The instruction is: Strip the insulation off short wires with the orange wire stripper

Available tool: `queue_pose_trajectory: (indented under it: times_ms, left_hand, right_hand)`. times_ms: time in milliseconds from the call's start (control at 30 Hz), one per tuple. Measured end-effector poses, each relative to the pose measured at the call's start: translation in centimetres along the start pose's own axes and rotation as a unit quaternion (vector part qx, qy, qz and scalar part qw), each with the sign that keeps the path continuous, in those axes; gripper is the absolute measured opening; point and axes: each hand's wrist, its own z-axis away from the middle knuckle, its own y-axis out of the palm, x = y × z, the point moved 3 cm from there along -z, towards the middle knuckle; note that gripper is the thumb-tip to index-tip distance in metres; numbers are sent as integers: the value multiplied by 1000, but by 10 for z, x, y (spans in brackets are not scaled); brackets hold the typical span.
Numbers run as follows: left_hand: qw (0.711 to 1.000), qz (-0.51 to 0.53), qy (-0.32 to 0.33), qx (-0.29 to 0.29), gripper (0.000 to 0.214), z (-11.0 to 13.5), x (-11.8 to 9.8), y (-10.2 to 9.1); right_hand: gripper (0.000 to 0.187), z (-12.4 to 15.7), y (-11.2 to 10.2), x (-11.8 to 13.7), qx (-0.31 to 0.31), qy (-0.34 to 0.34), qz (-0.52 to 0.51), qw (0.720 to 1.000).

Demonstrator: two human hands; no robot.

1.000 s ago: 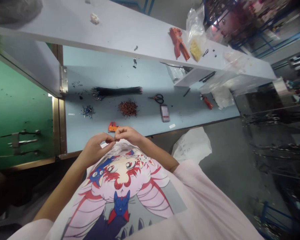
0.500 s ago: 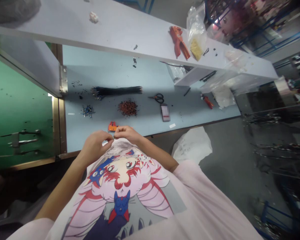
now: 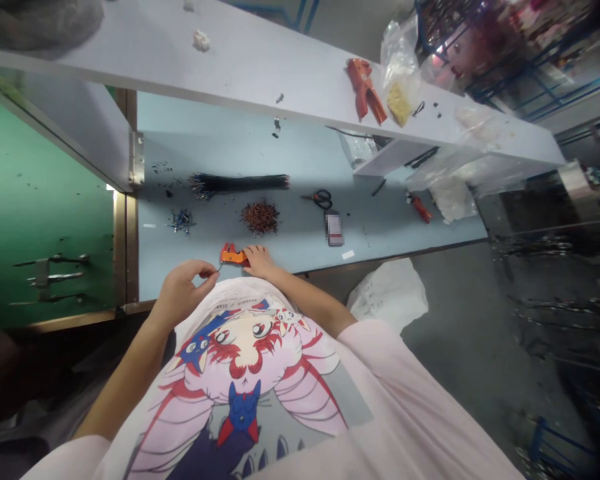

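Note:
My left hand [image 3: 187,288] pinches a short dark wire [image 3: 221,268] between thumb and fingertips, close to the front of my shirt. The wire's tip points up toward the jaws of an orange wire stripper [image 3: 234,255] lying at the table's near edge. My right hand [image 3: 258,260] is wrapped over the handle of this wire stripper, its fingers partly hiding it. Behind the tool is a heap of small reddish-brown pieces [image 3: 261,218]. A small pile of blue and metallic wire pieces [image 3: 181,221] lies to the left, and a long bundle of black wires [image 3: 243,182] farther back.
Black-handled scissors [image 3: 323,198] and a phone-like object [image 3: 335,229] lie right of the heap. Red-handled pliers [image 3: 421,209] are farther right. A white shelf [image 3: 290,73] crosses above the table, bearing another orange hand tool [image 3: 366,91] and a bag with yellow contents [image 3: 399,100].
My right hand has left the left fingertips and taken hold of the wire stripper's handle. My left hand has moved slightly left, still pinching the wire. The view has shifted a little.

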Motion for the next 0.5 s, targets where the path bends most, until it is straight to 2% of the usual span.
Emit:
queue_pose_trajectory:
  times_ms: [100,200,367,500]
  left_hand:
    - [997,56,-53,-29,18,-2,3,0]
    - [980,151,-121,-51,22,-3,9,3]
    - [910,360,-193,-78,29,-2,13,12]
    - [844,484,-218,-75,31,-5,10,17]
  right_hand:
    - [57,-3,-3,1,5,22,-14,1000]
    - [49,-5,-8,0,4,49,-53,997]
    - [31,3,-21,-4,0,86,-184,979]
    - [26,21,-35,1,7,60,-340,939]
